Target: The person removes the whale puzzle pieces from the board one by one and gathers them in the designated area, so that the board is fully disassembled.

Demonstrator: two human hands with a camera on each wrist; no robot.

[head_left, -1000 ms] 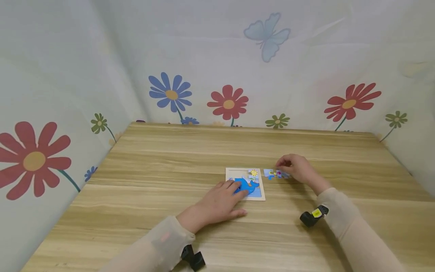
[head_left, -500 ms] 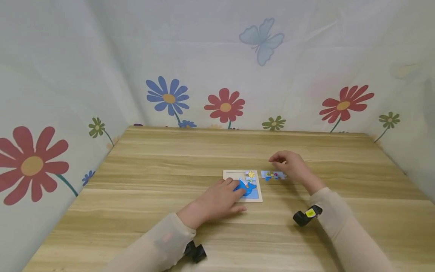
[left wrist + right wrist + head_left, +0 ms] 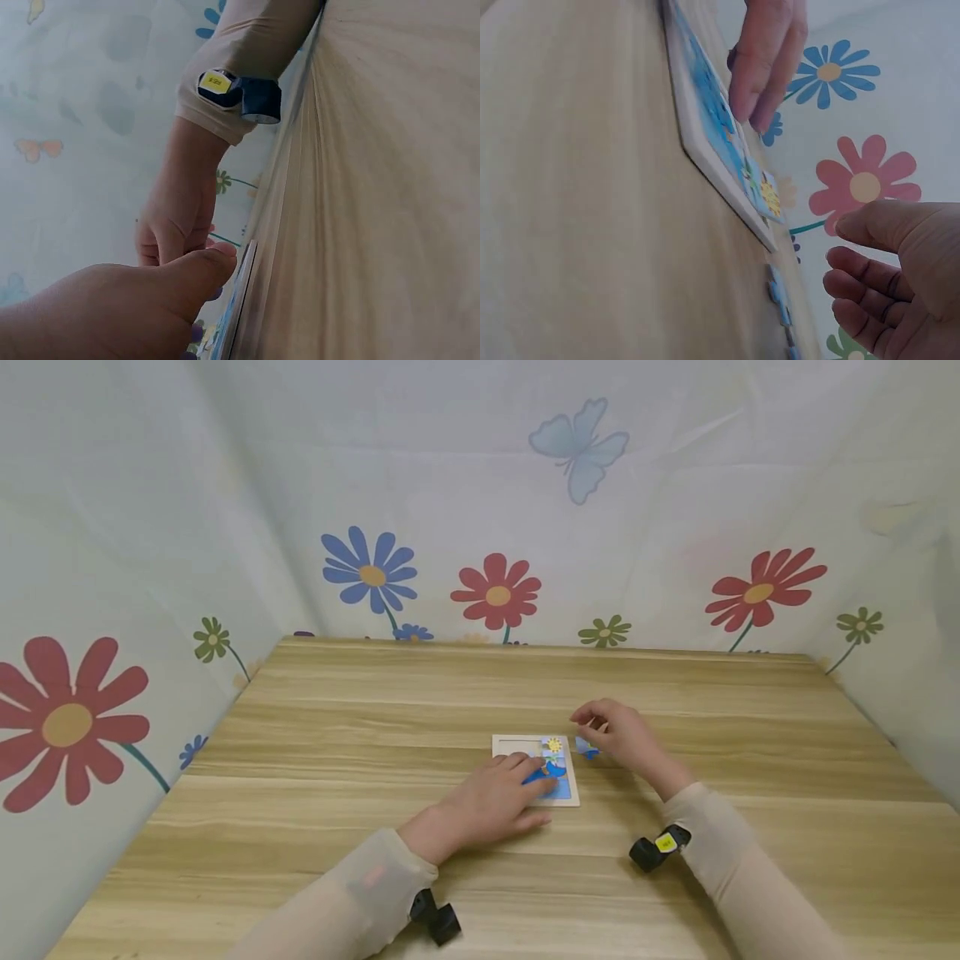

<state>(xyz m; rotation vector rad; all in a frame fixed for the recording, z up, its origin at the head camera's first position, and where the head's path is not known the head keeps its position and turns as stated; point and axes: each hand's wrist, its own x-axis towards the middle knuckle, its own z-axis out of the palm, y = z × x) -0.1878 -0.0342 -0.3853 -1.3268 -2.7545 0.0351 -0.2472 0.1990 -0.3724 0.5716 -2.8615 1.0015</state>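
Observation:
A small jigsaw puzzle in a pale wooden tray [image 3: 575, 781] lies on the table, with blue whale pieces [image 3: 555, 768] in it and a yellow sun piece [image 3: 553, 745] at its far right corner. My left hand [image 3: 491, 797] rests across the puzzle, hiding much of its left part; in the right wrist view its fingertips [image 3: 746, 101] point down at the pieces. My right hand [image 3: 618, 739] hovers just right of the tray, fingers loosely curled, with nothing seen between thumb and fingers in the right wrist view. It partly hides the loose puzzle pieces [image 3: 585, 747] on the table.
The wooden table [image 3: 360, 718] runs back to a white cloth backdrop [image 3: 450, 460] printed with flowers and a butterfly. A black camera sits at each wrist, the right one [image 3: 660, 847] close over the table.
My right hand has moved left toward the tray and now covers more of the loose pieces. The left hand has stayed on the puzzle, its fingers shifting slightly to the right.

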